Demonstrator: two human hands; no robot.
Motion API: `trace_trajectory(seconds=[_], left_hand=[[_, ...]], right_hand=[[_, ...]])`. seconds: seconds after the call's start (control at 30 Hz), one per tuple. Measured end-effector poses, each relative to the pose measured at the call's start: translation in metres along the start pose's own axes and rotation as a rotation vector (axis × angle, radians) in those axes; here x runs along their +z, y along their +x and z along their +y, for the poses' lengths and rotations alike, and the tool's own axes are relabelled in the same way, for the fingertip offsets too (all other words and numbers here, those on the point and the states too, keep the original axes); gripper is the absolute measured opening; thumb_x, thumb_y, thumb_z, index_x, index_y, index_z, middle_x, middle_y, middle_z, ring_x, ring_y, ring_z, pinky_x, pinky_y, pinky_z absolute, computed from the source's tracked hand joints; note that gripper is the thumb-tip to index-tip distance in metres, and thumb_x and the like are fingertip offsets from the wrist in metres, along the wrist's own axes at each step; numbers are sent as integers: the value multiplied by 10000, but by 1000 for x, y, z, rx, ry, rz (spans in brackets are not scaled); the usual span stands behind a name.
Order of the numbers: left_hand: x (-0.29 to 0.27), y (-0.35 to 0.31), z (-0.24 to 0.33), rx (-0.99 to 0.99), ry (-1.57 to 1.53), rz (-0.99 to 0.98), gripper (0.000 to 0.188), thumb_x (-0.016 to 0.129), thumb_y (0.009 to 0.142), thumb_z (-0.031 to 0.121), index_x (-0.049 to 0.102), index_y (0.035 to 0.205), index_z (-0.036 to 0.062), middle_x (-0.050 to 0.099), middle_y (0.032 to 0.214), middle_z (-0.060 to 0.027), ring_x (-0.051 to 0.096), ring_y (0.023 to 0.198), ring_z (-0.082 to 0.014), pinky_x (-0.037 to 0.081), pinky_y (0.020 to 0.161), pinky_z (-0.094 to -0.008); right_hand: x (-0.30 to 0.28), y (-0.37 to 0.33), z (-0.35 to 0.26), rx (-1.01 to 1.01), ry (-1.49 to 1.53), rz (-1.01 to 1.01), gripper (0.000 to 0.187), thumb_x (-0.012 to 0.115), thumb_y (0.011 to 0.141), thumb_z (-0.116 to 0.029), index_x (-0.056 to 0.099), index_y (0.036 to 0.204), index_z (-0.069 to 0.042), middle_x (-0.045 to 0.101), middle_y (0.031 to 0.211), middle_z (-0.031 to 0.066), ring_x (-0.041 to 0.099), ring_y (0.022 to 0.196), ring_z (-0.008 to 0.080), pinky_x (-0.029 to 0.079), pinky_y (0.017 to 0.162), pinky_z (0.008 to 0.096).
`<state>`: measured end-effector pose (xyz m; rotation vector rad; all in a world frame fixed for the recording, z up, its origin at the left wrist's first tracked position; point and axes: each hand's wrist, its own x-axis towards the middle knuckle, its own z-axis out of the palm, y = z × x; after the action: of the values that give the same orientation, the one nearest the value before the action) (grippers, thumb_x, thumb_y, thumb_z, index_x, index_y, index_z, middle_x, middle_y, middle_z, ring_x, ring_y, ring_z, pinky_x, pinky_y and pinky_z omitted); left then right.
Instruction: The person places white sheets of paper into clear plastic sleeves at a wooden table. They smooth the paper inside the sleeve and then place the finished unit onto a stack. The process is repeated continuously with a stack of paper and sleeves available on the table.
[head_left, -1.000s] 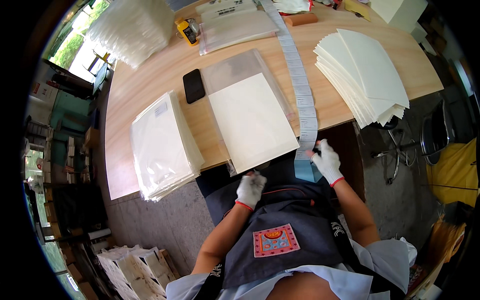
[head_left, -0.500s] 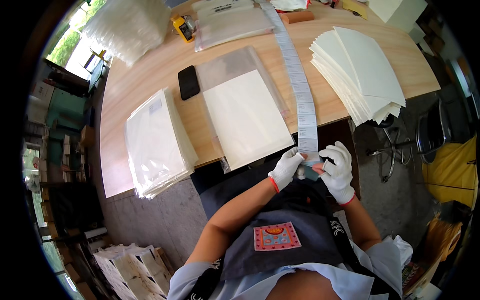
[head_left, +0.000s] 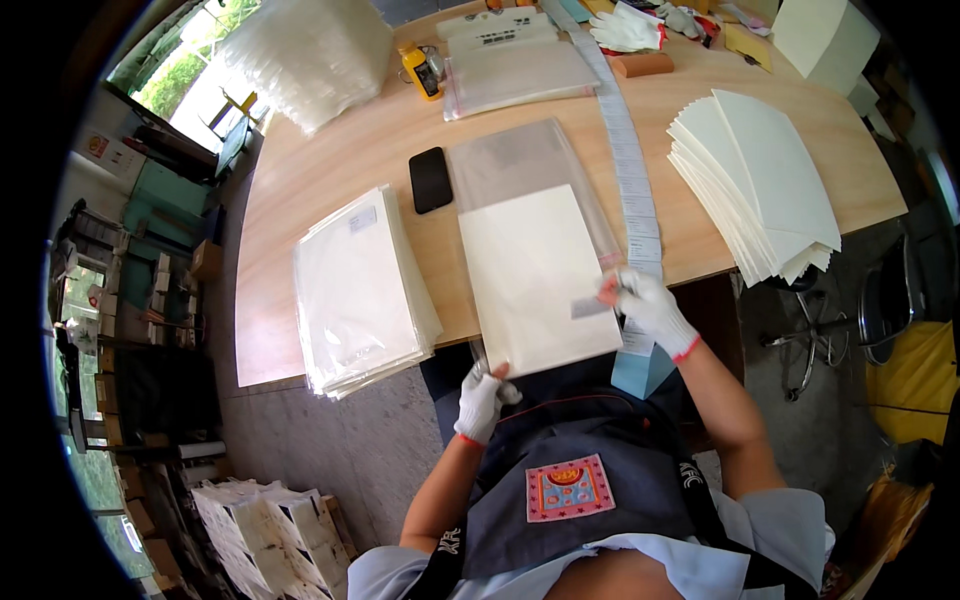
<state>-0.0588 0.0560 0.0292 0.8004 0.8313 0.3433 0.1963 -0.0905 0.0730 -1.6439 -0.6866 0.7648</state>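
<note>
A cream sheet (head_left: 535,270) of paper or card lies on a clear plastic bag (head_left: 520,150) at the table's front edge. My left hand (head_left: 482,402), in a white glove with bare fingertips, pinches the sheet's near left corner. My right hand (head_left: 648,308), gloved alike, is at the sheet's right edge. Its fingertips are closed at the edge of a small pale label (head_left: 588,308) on the sheet and are slightly blurred. Beside that hand, a long strip of printed labels (head_left: 632,170) runs down the table, its bluish backing (head_left: 641,371) hanging over the front edge.
Bagged sheets (head_left: 355,290) are stacked at the left, with a black phone (head_left: 431,180) nearby. Fanned cream sheets (head_left: 760,185) overhang the edge at right. Further back are a yellow bottle (head_left: 420,72), plastic bags (head_left: 520,75) and gloves (head_left: 628,30). A wheeled chair (head_left: 885,300) stands right.
My right hand has left the strip's end and moved up to the sheet, where a label now shows. My left hand has moved from the strip to the sheet's near left corner. The view has shifted.
</note>
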Motion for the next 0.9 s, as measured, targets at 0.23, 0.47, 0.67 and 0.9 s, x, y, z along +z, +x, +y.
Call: trace_trajectory(seconds=[0.23,0.47,0.67,0.9], left_hand=[[-10,-40,-12,-44,146,-35,209,554,889,191,529,996,13,592,625,-47,558,474,-118,477,478,-221],[-6,-44,-8,-10,136,-58,201,537,893,185,513,977,3,593,682,-70,557,496,-131,479,502,-240],[-3,-48,20,112,177,-37,351,472,917,158,454,1207,-38,596,975,-87,574,578,-124,491,538,-226],[-11,-57,71,592,440,22,282,508,888,89,532,1142,-32,555,830,-23,515,645,-73,431,550,-208]], right_hand=[[22,107,-19,-42,-450,165,130,643,755,-190,632,772,-61,602,783,77,579,720,198,446,660,319],[29,97,-10,-427,-719,547,247,686,723,-273,587,753,-49,612,863,107,581,780,280,439,675,367],[-6,-12,-36,189,-1084,-142,494,515,795,-561,617,688,-89,631,679,110,620,651,287,458,593,413],[57,-33,19,476,87,-412,99,568,862,-140,572,855,-41,501,588,-22,422,446,45,326,417,196]])
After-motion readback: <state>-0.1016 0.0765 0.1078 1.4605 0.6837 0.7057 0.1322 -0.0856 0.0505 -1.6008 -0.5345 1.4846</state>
